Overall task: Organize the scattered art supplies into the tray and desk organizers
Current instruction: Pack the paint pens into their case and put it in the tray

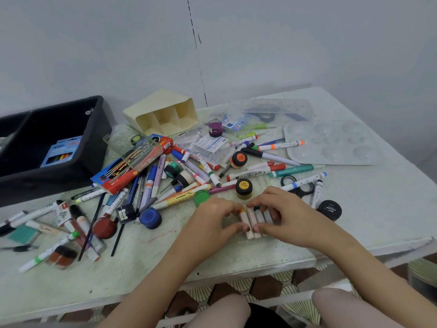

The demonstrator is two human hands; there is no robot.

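Observation:
Several short white markers (254, 220) lie side by side on the table near its front edge. My left hand (212, 221) and my right hand (286, 216) meet over them, fingers and thumbs curled round the bunch from both sides. A big heap of markers, pens and tape rolls (179, 178) spreads behind my hands. The black tray (94, 129) stands at the back left with a blue marker pack (62, 151) inside. A cream desk organizer (163, 114) lies tipped on its side behind the heap.
Paint pots lie around: yellow-lidded (244, 188), black (329, 209), green (201, 197), blue (150, 217), red (105, 227). A clear palette (331, 143) and clear plastic boxes (208, 143) lie at the back right. Scissors (302, 188) rest right of my hands.

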